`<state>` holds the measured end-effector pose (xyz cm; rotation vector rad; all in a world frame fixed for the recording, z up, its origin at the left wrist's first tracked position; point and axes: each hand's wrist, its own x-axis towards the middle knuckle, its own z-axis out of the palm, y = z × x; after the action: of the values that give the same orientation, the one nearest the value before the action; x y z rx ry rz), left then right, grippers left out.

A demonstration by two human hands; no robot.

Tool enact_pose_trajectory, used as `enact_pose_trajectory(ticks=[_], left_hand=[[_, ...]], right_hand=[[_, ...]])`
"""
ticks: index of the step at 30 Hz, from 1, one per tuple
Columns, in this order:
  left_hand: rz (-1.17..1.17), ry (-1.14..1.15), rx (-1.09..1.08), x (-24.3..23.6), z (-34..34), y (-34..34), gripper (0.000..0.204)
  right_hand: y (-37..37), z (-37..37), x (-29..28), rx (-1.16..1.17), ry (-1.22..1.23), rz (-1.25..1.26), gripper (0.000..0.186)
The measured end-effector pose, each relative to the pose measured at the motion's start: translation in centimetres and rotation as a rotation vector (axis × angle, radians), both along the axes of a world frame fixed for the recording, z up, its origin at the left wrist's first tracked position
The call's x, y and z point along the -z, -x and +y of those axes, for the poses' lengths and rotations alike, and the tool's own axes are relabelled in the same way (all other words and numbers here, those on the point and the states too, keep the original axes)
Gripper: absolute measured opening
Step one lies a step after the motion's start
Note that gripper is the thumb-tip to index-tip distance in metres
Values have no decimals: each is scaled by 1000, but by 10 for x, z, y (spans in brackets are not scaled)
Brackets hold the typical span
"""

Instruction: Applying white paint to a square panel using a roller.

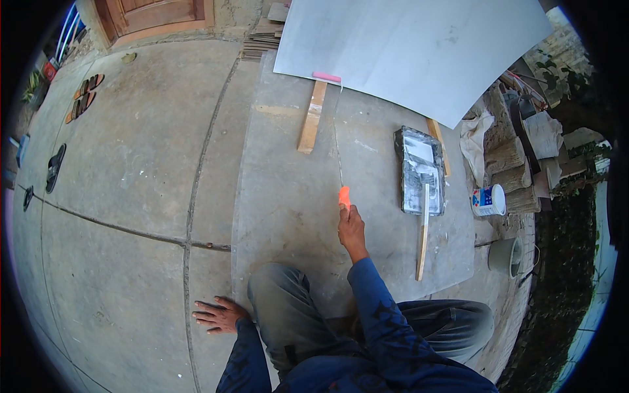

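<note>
An orange marker-like tool (344,196) is gripped in the right hand (351,229), whose fingers are closed around its lower end, so that the tip points away from the person toward a thin line (338,147) running across the concrete floor (131,164). The right arm, in a blue sleeve, is stretched forward over a pale slab lying on the floor. The left hand (218,314) is laid flat on the floor beside the person's bent knee, its fingers spread apart and holding nothing. The far end of the thin line is seen near a small pink piece (326,76) at the edge of a large grey sheet (419,46), which is propped over a wooden batten (312,117). To the right of the orange tool, well apart from it, a paint tray (420,171) smeared with white is placed on the slab, and a long wooden stick (423,234) is rested across its near end. Further right, a small white and blue can (489,200) and a grey bucket (504,255) are seen beside stacked wood pieces and white cloth. At the far left, pairs of sandals (84,97) are left on the floor near a wooden door (154,16).
</note>
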<state>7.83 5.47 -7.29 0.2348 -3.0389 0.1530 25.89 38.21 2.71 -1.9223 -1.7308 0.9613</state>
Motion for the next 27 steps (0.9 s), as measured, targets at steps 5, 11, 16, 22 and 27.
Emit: enact_pose_trajectory(ticks=[5, 11, 16, 22, 27], left_hand=[[-11, 3, 0, -1, 5, -3, 68], [-2, -1, 6, -2, 5, -3, 67], [-6, 7, 11, -4, 6, -3, 67], [-9, -59, 11, -7, 7, -3, 67], [-4, -39, 14, -3, 6, -3, 67]], right_hand=[[-10, 14, -14, 14, -66, 157, 41], [60, 111, -133, 2, -235, 276, 42], [72, 131, -141, 4, -216, 270, 41], [49, 77, -35, -50, -177, 16, 43], [44, 14, 0, -32, -23, 0, 42]])
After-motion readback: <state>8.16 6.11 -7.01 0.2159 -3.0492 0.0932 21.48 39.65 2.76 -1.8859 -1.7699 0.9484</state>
